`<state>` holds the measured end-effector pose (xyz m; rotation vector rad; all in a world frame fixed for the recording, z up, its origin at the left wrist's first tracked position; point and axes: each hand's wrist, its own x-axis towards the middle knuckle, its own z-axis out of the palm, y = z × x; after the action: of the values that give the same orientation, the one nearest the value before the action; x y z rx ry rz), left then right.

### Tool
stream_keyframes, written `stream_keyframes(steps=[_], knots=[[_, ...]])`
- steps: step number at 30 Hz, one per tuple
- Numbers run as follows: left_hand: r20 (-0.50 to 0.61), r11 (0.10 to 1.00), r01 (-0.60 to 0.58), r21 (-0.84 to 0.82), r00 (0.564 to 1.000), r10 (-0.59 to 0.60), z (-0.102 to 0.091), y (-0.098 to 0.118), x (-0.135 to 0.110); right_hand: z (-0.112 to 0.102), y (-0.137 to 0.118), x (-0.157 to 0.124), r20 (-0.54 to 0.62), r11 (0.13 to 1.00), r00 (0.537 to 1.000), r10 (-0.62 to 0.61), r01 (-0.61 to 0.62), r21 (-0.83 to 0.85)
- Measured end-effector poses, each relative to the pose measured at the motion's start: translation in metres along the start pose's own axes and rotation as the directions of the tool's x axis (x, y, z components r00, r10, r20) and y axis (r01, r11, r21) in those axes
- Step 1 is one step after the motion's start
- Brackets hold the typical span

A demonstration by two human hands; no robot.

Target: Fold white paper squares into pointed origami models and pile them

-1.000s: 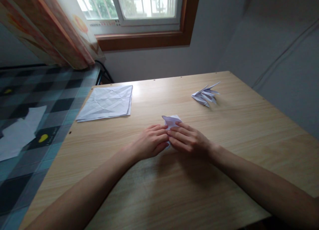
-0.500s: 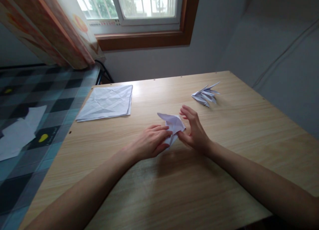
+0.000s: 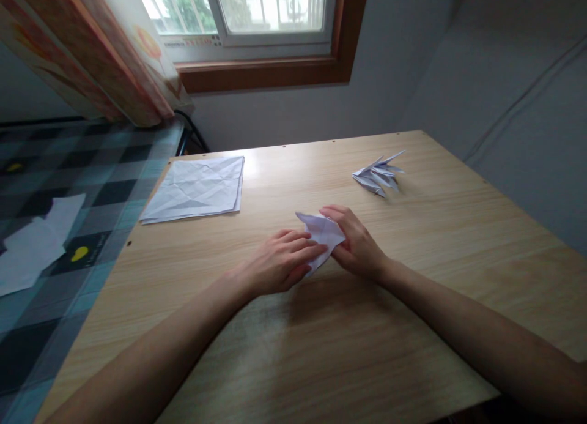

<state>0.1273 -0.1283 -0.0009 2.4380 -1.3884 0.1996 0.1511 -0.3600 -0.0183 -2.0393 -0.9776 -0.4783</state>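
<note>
A small folded piece of white paper [image 3: 322,232] lies at the middle of the wooden table [image 3: 413,277]. My left hand [image 3: 279,262] presses its near left part down with the fingers laid flat on it. My right hand [image 3: 355,243] curls round the paper's right side and lifts a flap, its fingers closed on the paper. A finished folded paper shape [image 3: 378,174] with several pointed tips rests farther back on the right, apart from both hands.
A stack of creased white paper sheets [image 3: 197,188] lies at the table's back left. Left of the table is a bed with a checked cover [image 3: 55,185] and loose paper [image 3: 32,243] on it. A window and a curtain are behind.
My right hand lifted off the paper and opened, then closed back onto its right side, raising a flap. My left hand stayed pressing the paper down.
</note>
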Motion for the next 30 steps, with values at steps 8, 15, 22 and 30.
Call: stream_keyframes(steps=[8,15,22,30], knots=[[0.005,1.0,0.013,0.018,1.0,-0.013,-0.004,0.003,0.001,-0.016,0.0,-0.001,-0.075,0.991,0.991,-0.111,0.106,-0.077],[-0.023,0.997,0.042,0.066,0.999,-0.04,-0.002,0.001,-0.001,-0.04,-0.006,-0.001,0.217,0.816,0.9,-0.378,0.435,-0.382],[-0.032,1.0,0.019,0.013,0.999,-0.018,-0.002,0.0,-0.001,-0.04,-0.001,0.003,0.275,0.739,0.898,-0.344,0.44,-0.51],[-0.09,1.0,0.014,0.008,0.996,-0.013,0.002,-0.001,-0.001,-0.018,-0.011,0.007,0.238,0.727,0.923,-0.304,0.386,-0.568]])
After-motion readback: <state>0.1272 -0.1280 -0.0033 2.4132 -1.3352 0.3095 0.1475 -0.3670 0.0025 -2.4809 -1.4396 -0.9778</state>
